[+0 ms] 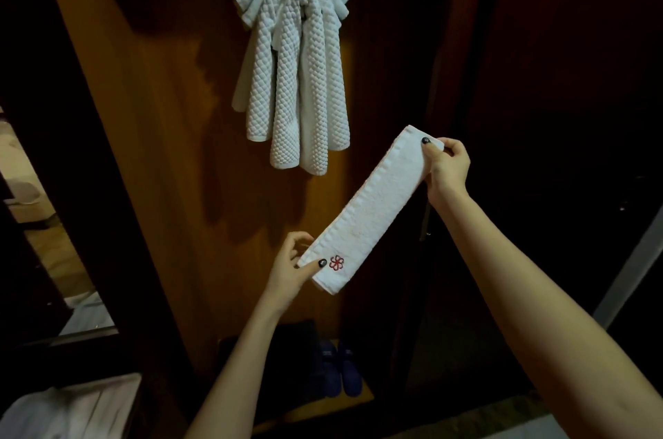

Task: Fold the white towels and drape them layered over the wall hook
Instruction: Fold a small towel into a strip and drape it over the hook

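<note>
Left hand and right hand pinch folded towel ends.

2 dark blue shoes stand side by side at the foot of the brown wooden panel; some white fabric lies in the lower left corner

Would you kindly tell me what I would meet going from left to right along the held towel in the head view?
In order: left hand pinching the lower end → red embroidered flower → plain middle of the folded white towel → right hand pinching the upper end.
</note>
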